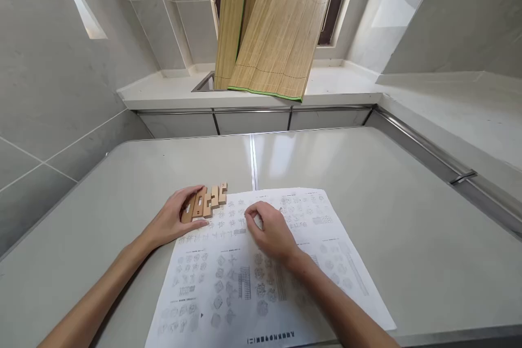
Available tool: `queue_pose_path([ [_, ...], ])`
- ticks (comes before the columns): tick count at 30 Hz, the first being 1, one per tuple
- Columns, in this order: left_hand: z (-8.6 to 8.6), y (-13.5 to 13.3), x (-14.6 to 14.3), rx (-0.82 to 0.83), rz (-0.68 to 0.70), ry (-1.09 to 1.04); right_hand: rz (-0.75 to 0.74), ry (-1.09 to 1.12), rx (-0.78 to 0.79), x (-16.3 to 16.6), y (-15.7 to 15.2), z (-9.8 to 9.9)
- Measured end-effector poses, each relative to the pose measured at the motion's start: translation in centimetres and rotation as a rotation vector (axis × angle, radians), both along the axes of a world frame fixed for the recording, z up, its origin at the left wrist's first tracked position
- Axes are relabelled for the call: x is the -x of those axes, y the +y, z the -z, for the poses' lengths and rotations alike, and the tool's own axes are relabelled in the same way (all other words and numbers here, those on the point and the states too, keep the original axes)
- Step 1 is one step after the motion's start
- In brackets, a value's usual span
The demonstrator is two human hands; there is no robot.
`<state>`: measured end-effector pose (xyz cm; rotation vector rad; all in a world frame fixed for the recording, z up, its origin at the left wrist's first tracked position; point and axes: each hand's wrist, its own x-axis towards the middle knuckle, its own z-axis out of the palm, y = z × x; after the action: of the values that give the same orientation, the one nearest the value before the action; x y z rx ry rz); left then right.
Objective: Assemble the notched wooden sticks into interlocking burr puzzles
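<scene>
My left hand (174, 216) curves around the left end of a row of notched wooden puzzle pieces (207, 204). Its fingers lie along their far side and the thumb along the near side. One of the pieces bears the numeral 2, and the fingers partly cover the leftmost ones. Over the upper middle of a large printed sheet (285, 277), my right hand (269, 231) is closed in a pinch, thumb and index finger forming a loop. Nothing shows between its fingertips. Rows of small diagrams fill the sheet, and the puzzle pieces sit at its far left corner.
The pale folding table (428, 244) has a seam down its middle. Beyond it are a metal rail (253, 110) and a white ledge (338, 84), with a bamboo mat (281, 32) leaning by the window. Grey tiled walls stand on both sides.
</scene>
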<state>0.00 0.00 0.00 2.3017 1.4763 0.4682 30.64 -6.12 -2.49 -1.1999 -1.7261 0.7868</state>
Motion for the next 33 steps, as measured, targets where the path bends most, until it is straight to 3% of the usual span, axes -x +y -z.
queue_pose_path([
  [21,0.4,-3.7,2.5,-0.082,-0.126,0.057,-0.01,-0.017,0.009,-0.4,0.0,-0.6],
  [33,0.7,-6.1,-0.1,-0.183,-0.19,0.054,-0.022,-0.02,0.022,-0.3,-0.2,-0.6],
])
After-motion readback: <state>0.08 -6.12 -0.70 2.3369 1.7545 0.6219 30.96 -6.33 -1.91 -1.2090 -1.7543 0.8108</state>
